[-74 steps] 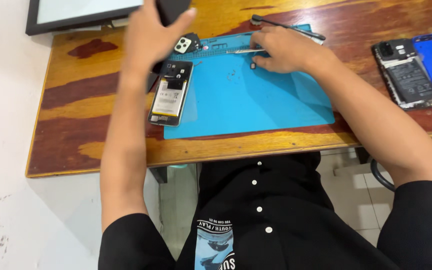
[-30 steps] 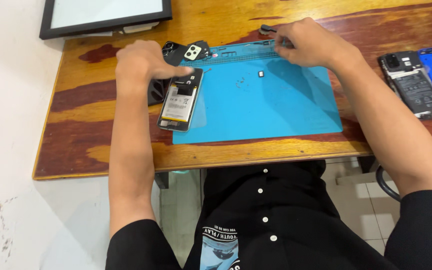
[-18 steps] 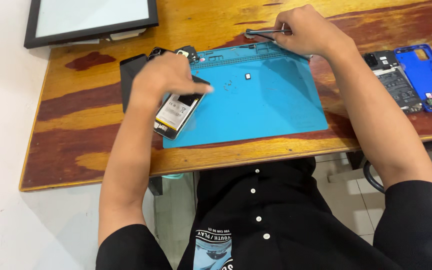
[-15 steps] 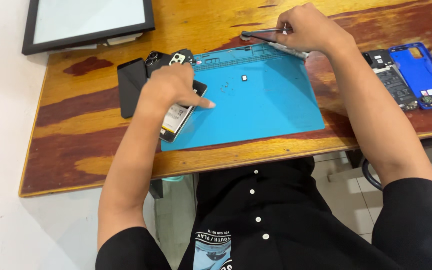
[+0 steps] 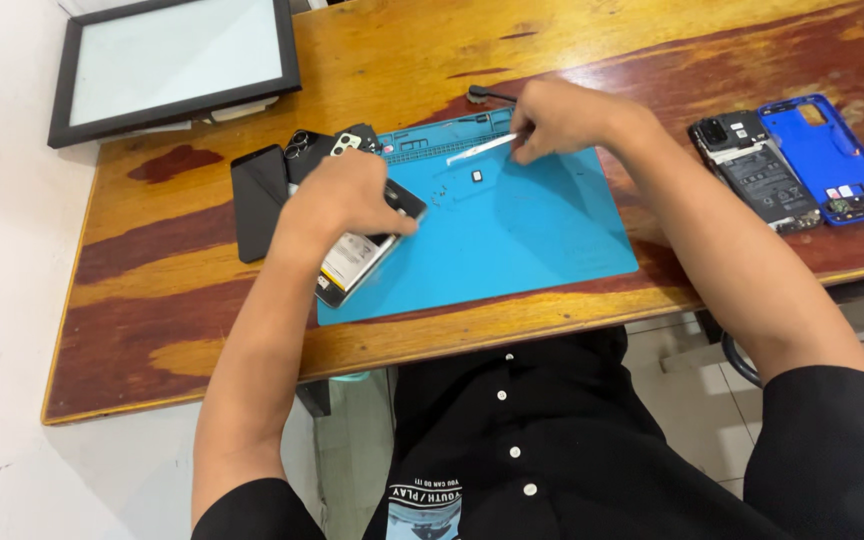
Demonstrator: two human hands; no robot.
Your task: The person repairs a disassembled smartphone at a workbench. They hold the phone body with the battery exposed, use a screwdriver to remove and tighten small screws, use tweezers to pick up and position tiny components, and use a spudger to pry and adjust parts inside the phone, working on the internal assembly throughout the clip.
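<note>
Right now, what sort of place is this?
Probably a phone repair bench. The left hand rests on an opened phone on a blue work mat, the right hand holds tweezers, and another dismantled phone lies beside its blue back cover.

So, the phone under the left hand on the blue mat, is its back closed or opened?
Opened. The phone lies on the blue mat with its back cover off: a pale battery and inner parts show below the left hand, which rests on it.
</note>
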